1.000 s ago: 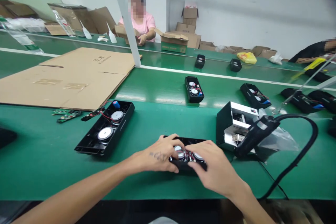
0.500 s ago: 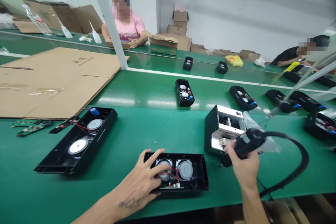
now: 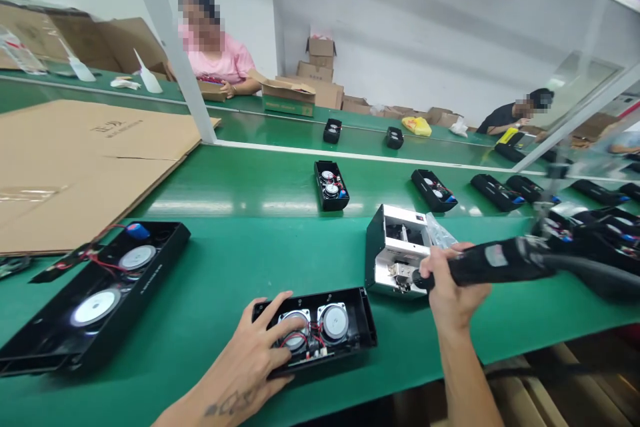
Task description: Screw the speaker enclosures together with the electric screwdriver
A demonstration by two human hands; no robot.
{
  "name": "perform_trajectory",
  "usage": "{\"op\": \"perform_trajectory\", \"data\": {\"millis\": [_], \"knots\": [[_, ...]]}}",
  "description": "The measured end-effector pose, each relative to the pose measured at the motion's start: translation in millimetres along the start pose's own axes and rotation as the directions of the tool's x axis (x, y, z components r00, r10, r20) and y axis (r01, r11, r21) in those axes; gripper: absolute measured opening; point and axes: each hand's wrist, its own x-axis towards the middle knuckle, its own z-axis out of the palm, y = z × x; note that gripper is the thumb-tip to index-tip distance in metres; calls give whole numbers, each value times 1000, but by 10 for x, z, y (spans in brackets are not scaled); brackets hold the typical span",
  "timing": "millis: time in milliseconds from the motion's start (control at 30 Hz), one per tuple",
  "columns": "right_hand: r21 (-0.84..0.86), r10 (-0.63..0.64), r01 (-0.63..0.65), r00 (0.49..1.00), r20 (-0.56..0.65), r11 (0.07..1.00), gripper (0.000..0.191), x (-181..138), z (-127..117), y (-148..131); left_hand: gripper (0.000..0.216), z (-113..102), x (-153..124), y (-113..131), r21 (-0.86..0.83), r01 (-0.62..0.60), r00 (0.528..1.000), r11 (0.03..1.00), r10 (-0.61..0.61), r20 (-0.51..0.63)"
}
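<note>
Belt: a green assembly belt (image 3: 225, 273) ran across the view, with a flat cardboard sheet (image 3: 85, 160) on its left part; beyond it sat a co-worker in a pink top (image 3: 215, 60), near stacked cartons (image 3: 317, 67).

Far row: more open speaker housings (image 3: 331, 185) lay along the belt's far side, each holding round speakers.

Fixture: a silver-and-black metal fixture (image 3: 395, 253) stood near the belt's front edge, right of centre.

Left housing: a long black speaker housing (image 3: 95, 300) lay near the left edge, holding two round speakers (image 3: 95, 307), red wires and a blue capacitor (image 3: 138, 231).

Front housing: an open black housing (image 3: 360, 327) sat at the front edge, mid-belt, holding two speaker drivers (image 3: 333, 322), red-and-black wires and a small circuit board (image 3: 310, 351).

Left hand: the left hand (image 3: 255, 360) lay spread wide over the front housing, fingers across one driver, not gripping.

Right hand: the right hand (image 3: 455, 287) closed firmly around a corded electric screwdriver (image 3: 495, 263), its nose just beside the fixture.
</note>
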Motion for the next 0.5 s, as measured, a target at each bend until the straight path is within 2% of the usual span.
{"op": "perform_trajectory", "data": {"millis": [167, 300, 400, 500], "knots": [[-91, 104, -88, 978, 180, 992, 39, 6, 56, 101, 27, 13, 14, 15, -13, 4, 1000, 1000, -4, -14], [-142, 237, -198, 903, 358, 970, 36, -144, -41, 7, 30, 61, -15, -15, -44, 12, 1000, 999, -13, -28], [-86, 309, -300, 873, 377, 950, 37, -378, -153, -164, 28, 76, -25, -23, -63, 5, 1000, 998, -5, 8], [58, 372, -418, 857, 357, 907, 48, -597, -243, -402, 27, 49, -16, -7, -80, 21, 999, 997, -18, 40]]}}
